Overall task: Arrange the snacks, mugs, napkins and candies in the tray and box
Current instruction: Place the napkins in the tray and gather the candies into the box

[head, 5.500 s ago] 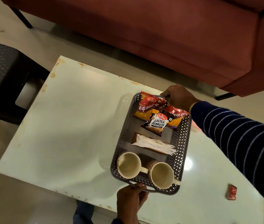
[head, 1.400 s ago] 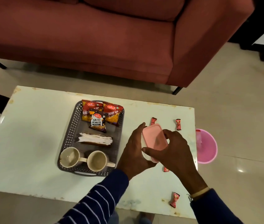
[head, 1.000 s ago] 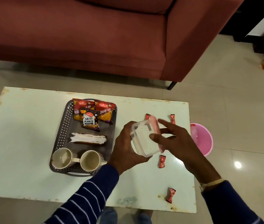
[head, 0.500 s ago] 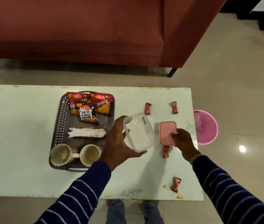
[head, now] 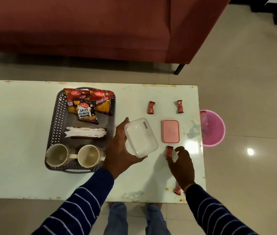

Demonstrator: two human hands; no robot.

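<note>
clear plastic box [head: 140,137] sits gripped in the left hand [head: 120,150], just left of its pink lid [head: 170,131]. right hand [head: 182,162], fingers spread, reaches the candy [head: 169,152] below the lid; better pinch its middle, then drop it straight in.
</note>
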